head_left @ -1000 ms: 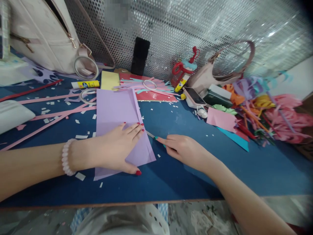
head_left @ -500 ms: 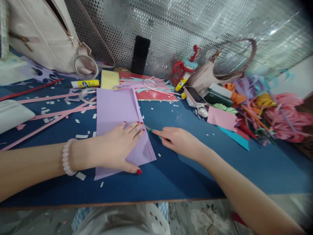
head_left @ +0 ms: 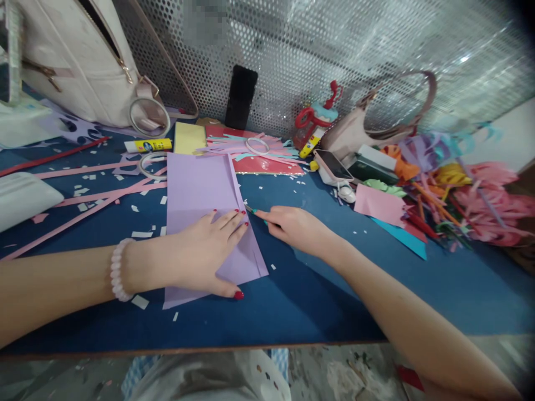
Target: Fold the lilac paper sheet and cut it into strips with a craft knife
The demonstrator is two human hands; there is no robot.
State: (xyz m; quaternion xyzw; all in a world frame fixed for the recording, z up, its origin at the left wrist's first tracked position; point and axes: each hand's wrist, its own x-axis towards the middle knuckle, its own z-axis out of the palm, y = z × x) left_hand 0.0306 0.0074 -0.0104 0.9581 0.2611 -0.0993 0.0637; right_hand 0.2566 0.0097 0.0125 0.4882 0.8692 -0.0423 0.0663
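Head view: the left hand (head_left: 196, 253), a band of translucent pale-pink round beads (head_left: 117, 270) at its wrist, presses flat with fingers spread on one smooth lilac paper sheet (head_left: 198, 184), which has a narrow folded strip along its right side. Just right of those fingertips, the right hand (head_left: 296, 228) pinches one slim pointed tool (head_left: 248, 208), its forefinger extended along it; whether the tip touches the paper cannot be told. Beyond the hands are two yellow glue tubes, one lying ahead of the left hand (head_left: 154, 145), one leaning ahead of the right (head_left: 311, 143); their labels are printed but too small to read. Three pale rings (head_left: 142, 166) and one upright glossy black phone (head_left: 241, 97) also sit ahead. Small white paper scraps (head_left: 140, 302) dot the blue worktop (head_left: 334, 317) around the left hand.
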